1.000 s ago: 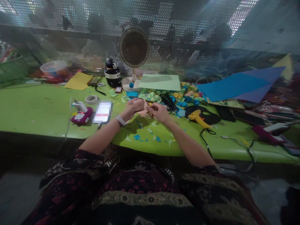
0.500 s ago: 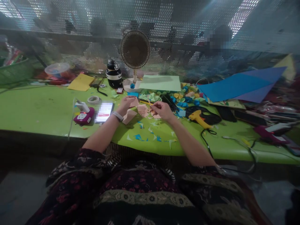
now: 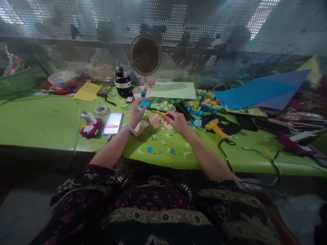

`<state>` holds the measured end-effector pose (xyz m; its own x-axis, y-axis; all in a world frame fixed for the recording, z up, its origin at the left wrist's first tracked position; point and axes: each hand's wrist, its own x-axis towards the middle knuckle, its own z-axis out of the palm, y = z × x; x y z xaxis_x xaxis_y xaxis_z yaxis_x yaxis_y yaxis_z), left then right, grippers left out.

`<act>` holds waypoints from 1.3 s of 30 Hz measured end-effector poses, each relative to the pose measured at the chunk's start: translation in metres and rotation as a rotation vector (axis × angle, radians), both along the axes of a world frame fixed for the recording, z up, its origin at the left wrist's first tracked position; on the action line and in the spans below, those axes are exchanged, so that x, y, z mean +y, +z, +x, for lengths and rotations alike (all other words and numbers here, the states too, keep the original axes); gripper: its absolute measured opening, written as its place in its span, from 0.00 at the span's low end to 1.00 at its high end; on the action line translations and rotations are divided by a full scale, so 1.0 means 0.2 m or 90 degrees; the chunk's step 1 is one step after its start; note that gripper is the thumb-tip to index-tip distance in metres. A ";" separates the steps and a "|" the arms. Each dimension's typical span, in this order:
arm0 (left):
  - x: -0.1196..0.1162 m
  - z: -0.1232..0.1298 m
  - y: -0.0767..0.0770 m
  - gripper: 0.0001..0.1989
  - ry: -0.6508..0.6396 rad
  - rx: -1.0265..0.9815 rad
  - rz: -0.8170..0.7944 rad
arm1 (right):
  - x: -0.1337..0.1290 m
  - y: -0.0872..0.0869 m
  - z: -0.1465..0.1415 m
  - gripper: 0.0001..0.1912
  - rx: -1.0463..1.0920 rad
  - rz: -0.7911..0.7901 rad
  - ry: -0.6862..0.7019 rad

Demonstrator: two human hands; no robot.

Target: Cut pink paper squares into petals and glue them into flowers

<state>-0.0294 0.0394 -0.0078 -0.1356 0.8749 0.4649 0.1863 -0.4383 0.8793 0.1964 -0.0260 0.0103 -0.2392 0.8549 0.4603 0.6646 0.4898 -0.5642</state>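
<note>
My left hand [image 3: 136, 112] is raised over the green table [image 3: 61, 126], its fingers apart and nothing visible between them. Just below it lies a square peach paper [image 3: 141, 127]. My right hand [image 3: 175, 119] has its fingertips pinched together beside a pile of peach paper pieces [image 3: 154, 120]; whatever they hold is too small to name. A yellow pencil-like stick [image 3: 157, 112] lies between the hands. Blue and white paper scraps [image 3: 151, 149] are scattered nearer the table's front edge.
Behind are a small fan [image 3: 145, 54], a black bottle [image 3: 123, 83] and pale green sheets [image 3: 173, 90]. Left stand a phone [image 3: 113, 123] and a purple power socket [image 3: 91, 128]. A yellow glue gun [image 3: 216, 128] with its cord and large blue sheets [image 3: 258, 92] are right.
The peach paper that was at my left fingers is no longer seen there, and that hand has opened. My right hand has barely moved. The view has shifted slightly.
</note>
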 end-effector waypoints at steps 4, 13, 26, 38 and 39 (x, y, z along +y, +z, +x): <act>-0.10 0.07 0.05 0.10 -0.171 -0.011 0.023 | -0.01 0.00 -0.01 0.14 -0.102 0.046 -0.011; -0.18 0.10 0.09 0.08 -0.286 -0.066 -0.013 | 0.00 -0.01 0.00 0.12 -0.126 0.050 -0.013; -0.24 0.10 0.13 0.13 -0.226 0.005 0.047 | 0.00 -0.01 0.00 0.16 -0.127 0.057 -0.035; -0.22 0.10 0.12 0.11 -0.240 0.045 0.053 | -0.01 0.00 -0.01 0.12 -0.147 0.044 -0.036; -0.21 0.10 0.12 0.10 -0.241 0.055 0.057 | -0.01 0.00 -0.01 0.12 -0.153 0.049 -0.038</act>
